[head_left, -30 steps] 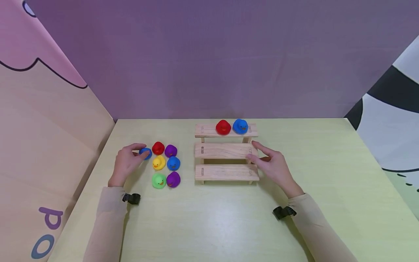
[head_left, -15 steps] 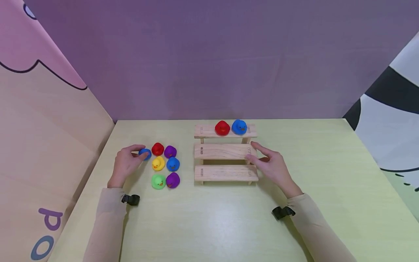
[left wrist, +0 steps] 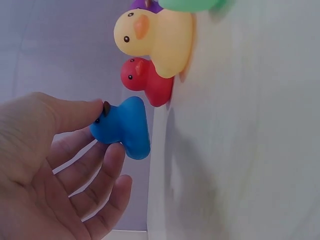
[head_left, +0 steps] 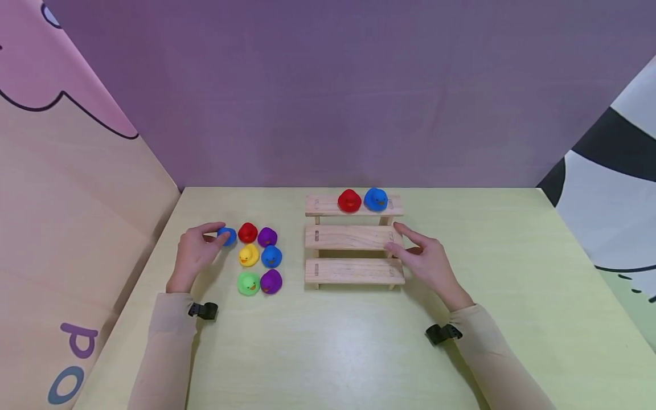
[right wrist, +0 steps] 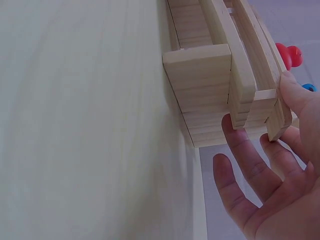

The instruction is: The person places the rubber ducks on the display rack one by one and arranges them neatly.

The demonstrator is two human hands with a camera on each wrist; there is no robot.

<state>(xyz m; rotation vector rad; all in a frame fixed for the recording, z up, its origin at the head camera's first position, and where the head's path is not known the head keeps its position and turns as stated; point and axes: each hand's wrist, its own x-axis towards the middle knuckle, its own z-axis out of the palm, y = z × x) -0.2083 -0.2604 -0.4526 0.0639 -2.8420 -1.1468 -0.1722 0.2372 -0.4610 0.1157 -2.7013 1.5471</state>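
Note:
My left hand [head_left: 195,255] pinches a small blue rubber duck [left wrist: 125,127] between thumb and fingers. In the left wrist view the duck is tilted and its base is just off the table. A red duck [head_left: 248,232] sits right beside it, with a yellow duck [head_left: 249,255] nearer to me. At the three-step wooden stand [head_left: 353,237], my right hand [head_left: 429,261] grips the right end of the middle step, thumb on one side and fingers on the other. On the top step rest another red duck [head_left: 349,201] and another blue duck [head_left: 376,199].
Left of the stand, two purple ducks [head_left: 271,281], a third blue duck [head_left: 271,256] and a green duck [head_left: 249,283] stand grouped on the pale table [head_left: 328,347]. A purple wall [head_left: 359,97] rises behind the table's far edge.
The blue duck in my left hand has risen slightly and moved a little away from me. My right hand keeps its grip on the stand, and the other ducks stay where they were.

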